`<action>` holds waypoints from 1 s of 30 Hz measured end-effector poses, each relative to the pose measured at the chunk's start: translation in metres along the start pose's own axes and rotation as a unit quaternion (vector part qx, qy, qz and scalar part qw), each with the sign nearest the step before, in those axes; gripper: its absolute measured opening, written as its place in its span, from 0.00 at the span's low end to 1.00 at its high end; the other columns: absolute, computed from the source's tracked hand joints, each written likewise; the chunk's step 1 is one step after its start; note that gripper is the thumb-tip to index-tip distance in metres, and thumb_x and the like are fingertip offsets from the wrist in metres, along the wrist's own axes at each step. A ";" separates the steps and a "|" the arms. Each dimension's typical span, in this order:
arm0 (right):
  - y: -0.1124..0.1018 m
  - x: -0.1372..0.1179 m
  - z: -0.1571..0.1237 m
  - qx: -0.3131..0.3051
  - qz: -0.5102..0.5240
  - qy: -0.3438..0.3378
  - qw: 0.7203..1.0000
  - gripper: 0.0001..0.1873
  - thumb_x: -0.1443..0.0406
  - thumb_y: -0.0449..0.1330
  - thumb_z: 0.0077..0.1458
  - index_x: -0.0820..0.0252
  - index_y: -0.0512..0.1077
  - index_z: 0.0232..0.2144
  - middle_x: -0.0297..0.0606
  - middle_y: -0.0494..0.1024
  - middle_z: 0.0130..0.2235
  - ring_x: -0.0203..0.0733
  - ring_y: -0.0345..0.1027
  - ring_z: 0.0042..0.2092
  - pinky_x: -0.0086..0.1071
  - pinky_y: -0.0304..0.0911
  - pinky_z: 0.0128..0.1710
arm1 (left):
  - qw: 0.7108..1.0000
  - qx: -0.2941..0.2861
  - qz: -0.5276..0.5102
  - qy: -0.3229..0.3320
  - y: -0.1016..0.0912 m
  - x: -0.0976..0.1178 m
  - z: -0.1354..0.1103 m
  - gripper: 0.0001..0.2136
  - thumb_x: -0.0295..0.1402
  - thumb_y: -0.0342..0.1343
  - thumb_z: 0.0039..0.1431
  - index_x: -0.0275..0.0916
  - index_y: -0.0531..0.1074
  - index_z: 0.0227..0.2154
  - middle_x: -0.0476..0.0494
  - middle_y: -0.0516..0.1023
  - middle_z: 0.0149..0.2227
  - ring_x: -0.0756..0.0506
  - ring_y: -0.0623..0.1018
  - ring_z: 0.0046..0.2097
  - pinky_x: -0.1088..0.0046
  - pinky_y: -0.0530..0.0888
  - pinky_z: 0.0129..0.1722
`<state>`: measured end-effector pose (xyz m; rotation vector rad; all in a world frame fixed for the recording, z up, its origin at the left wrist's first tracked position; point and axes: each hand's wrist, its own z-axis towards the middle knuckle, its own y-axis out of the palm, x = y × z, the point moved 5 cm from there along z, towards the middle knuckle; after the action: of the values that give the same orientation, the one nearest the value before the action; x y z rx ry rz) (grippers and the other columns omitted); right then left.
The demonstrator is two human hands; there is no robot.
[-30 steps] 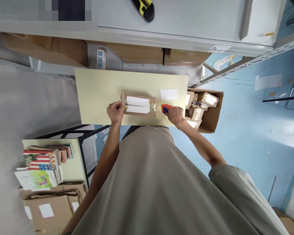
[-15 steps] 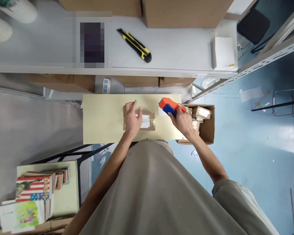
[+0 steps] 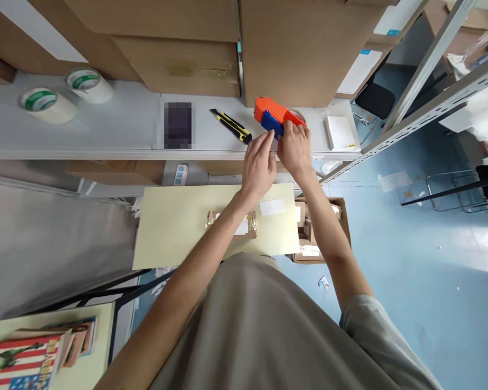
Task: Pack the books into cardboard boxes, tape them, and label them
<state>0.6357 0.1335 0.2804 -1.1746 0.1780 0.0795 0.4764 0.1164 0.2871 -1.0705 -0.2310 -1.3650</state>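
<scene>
At the lower left of the frame lies a red-and-white striped book [image 3: 22,363], its yellow cover lettering cut off and not surely readable. Near the centre, on a pale yellow bench [image 3: 173,222], a small taped brown cardboard parcel [image 3: 252,226] carries white labels, print too small to read, partly behind the left forearm; a blank-looking white slip [image 3: 271,207] lies just beside it. Above, the left hand [image 3: 259,168] is partly open, fingers stretched toward an orange-and-blue plastic tape dispenser [image 3: 267,110]; whether they touch it I cannot tell. The right hand [image 3: 296,149] is curled closed around the dispenser, over a grey metal shelf [image 3: 122,130]. There, a black-and-yellow utility knife [image 3: 232,127] lies left of it; farther back, upper left, stand two white tape rolls [image 3: 51,110] with green-and-white printed cores, wording illegible.
</scene>
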 end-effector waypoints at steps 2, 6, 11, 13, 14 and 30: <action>0.015 0.006 0.015 -0.022 -0.013 0.007 1.000 0.24 0.61 0.41 0.83 0.66 0.65 0.69 0.59 0.75 0.66 0.67 0.67 0.72 0.73 0.58 0.74 | 1.000 -0.006 0.004 -0.010 -0.008 0.003 -0.008 0.27 0.49 0.44 0.86 0.46 0.66 0.79 0.36 0.72 0.77 0.36 0.70 0.80 0.50 0.64 0.83; 0.027 0.012 0.020 -0.034 -0.001 0.009 0.999 0.26 0.61 0.41 0.83 0.67 0.65 0.71 0.61 0.71 0.69 0.64 0.64 0.74 0.71 0.54 0.77 | 0.998 -0.001 0.016 -0.062 -0.027 -0.003 -0.052 0.25 0.46 0.46 0.86 0.44 0.70 0.76 0.35 0.78 0.73 0.37 0.78 0.74 0.52 0.73 0.78; 0.019 -0.014 -0.053 0.015 0.059 0.011 0.998 0.29 0.59 0.36 0.85 0.59 0.68 0.72 0.59 0.72 0.69 0.64 0.71 0.69 0.66 0.70 0.66 | 0.972 -0.009 0.070 -0.226 -0.063 -0.067 -0.154 0.22 0.39 0.55 0.80 0.43 0.75 0.71 0.34 0.82 0.70 0.35 0.82 0.70 0.51 0.77 0.74; 0.031 -0.037 -0.105 -0.079 0.078 0.063 0.992 0.27 0.58 0.39 0.86 0.59 0.73 0.67 0.57 0.79 0.62 0.58 0.79 0.60 0.51 0.75 0.58 | 0.938 -0.008 0.114 -0.328 -0.085 -0.102 -0.205 0.22 0.38 0.58 0.76 0.40 0.77 0.68 0.32 0.82 0.69 0.33 0.82 0.70 0.51 0.76 0.74; 0.041 -0.050 -0.134 -0.145 0.089 0.094 0.981 0.26 0.57 0.40 0.86 0.59 0.75 0.63 0.55 0.82 0.58 0.54 0.82 0.54 0.44 0.76 0.54 | 0.915 -0.008 0.136 -0.381 -0.096 -0.118 -0.230 0.21 0.38 0.59 0.74 0.39 0.79 0.66 0.30 0.83 0.68 0.33 0.82 0.69 0.51 0.76 0.73; 0.124 -0.110 -0.287 -0.354 0.137 0.266 0.886 0.17 0.58 0.56 0.82 0.64 0.79 0.53 0.52 0.79 0.53 0.49 0.79 0.47 0.37 0.72 0.50 | 0.859 -0.189 0.217 -0.424 -0.100 -0.136 -0.305 0.19 0.51 0.56 0.78 0.43 0.82 0.38 0.32 0.88 0.39 0.30 0.86 0.42 0.61 0.73 0.44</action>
<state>0.4807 -0.0799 0.0799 -1.8814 0.8588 0.0697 0.2226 0.0030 0.0764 -1.8948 -0.3412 -0.4612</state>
